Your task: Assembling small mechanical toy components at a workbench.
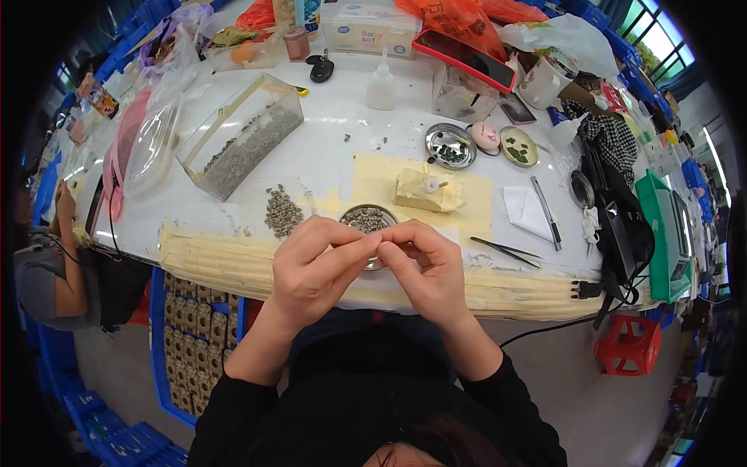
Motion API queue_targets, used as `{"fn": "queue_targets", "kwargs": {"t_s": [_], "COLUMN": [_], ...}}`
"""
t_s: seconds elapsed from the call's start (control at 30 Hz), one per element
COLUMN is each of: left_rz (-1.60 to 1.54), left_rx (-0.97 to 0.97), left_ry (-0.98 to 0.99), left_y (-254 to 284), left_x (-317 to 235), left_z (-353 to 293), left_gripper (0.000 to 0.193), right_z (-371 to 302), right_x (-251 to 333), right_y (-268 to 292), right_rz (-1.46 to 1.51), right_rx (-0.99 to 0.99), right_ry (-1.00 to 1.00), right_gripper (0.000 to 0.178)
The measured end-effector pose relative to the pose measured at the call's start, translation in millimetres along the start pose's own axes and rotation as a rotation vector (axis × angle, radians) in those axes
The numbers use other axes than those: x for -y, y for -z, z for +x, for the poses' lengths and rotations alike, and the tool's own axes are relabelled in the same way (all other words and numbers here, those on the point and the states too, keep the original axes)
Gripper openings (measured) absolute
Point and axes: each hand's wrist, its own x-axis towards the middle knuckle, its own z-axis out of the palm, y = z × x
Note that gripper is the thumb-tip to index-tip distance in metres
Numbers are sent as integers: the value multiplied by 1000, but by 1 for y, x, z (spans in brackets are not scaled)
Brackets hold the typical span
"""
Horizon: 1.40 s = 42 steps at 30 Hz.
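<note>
My left hand [311, 268] and my right hand [428, 272] meet at the fingertips near the table's front edge. Both are closed in a pinch, and whatever lies between them is too small or hidden to make out. Just behind and partly under the fingers stands a round metal dish [369, 205] of small grey-brown pieces. A loose pile of similar pieces [282, 212] lies left of the dish. Beyond my right hand sits a block wrapped in pale yellow tape [426, 191], with a small white nozzle-like tip on top. Dark tweezers [506, 251] lie to the right.
A clear box [241, 136] of grey bits stands at left, a white squeeze bottle [381, 84] at the back. Dishes of dark green pieces [450, 146], a pen [547, 212], a red-cased phone [464, 60] and a black bag [622, 210] are rightward. Another person [58, 265] sits left.
</note>
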Motion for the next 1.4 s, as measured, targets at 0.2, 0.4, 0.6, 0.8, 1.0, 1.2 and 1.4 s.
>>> {"fn": "queue_targets", "kwargs": {"t_s": [0.2,0.4,0.6,0.8,1.0,1.2,1.4], "left_rz": [45,-7,-80,-11,-60,-123,-189], "left_rx": [-7,32,-12,-21,4,0,2], "left_ry": [-19,9,32,35,54,99,128], "left_y": [2,4,-1,-1,0,-1,-2], "left_x": [-2,1,2,2,3,5,5], "left_z": [-2,-6,-5,-5,-6,-7,-8], "left_gripper": [29,34,29,29,32,30,27], "right_z": [1,1,-2,-1,-2,-2,-3], "right_x": [1,5,5,4,4,7,4], "right_y": [1,0,0,0,0,1,2], "right_rz": [-27,-175,-38,-153,-88,-47,-13], "right_rx": [-4,-31,-21,-47,-39,-14,11], "right_ry": [66,96,-32,96,2,-36,-46], "right_gripper": [11,8,8,8,8,10,10]}}
